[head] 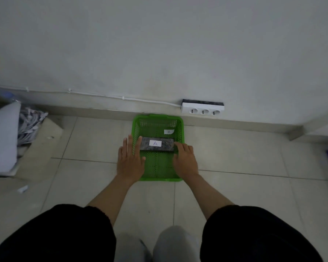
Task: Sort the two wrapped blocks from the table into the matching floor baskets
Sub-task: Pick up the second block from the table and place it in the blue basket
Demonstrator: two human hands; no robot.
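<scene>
Hands [157,159] hiding block [165,143] ends

One green basket [158,168] – one wrapped block [156,144] – two hands – three sockets [204,111]

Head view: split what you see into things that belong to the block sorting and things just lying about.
Part of the job:
- wrapped block labelled A, in the basket
- green basket with an A tag
- left hand and right hand, at the block's ends

Just lying about:
- white power strip on the wall
- pile of cables at left
- white scrap on the floor
</scene>
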